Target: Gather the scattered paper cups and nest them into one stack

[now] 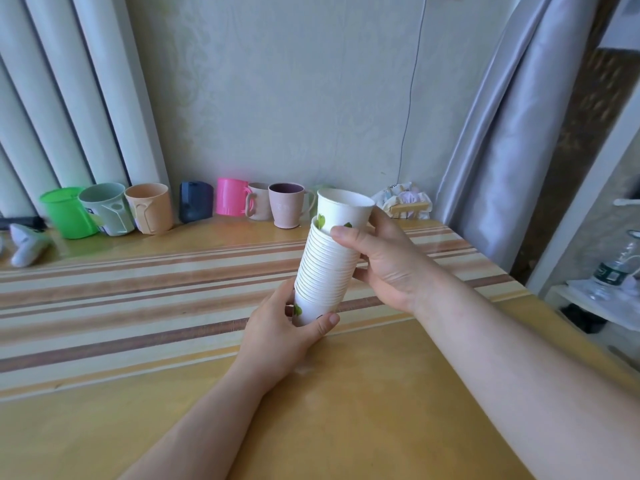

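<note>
Status: stack of paper cups (325, 268) held tilted above table (138, 341), approx. centre. Left hand (287, 337) grips stack base; right hand (388, 261) grips upper part, near top cup (343, 209), which sits high, not fully nested. No loose paper cups visible. Remaining, prob.: seat top cup.

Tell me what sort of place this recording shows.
Probably a room in a home: a wooden table with a striped runner against a wallpapered wall, grey curtains, and coloured plastic mugs lined along the back.
</note>
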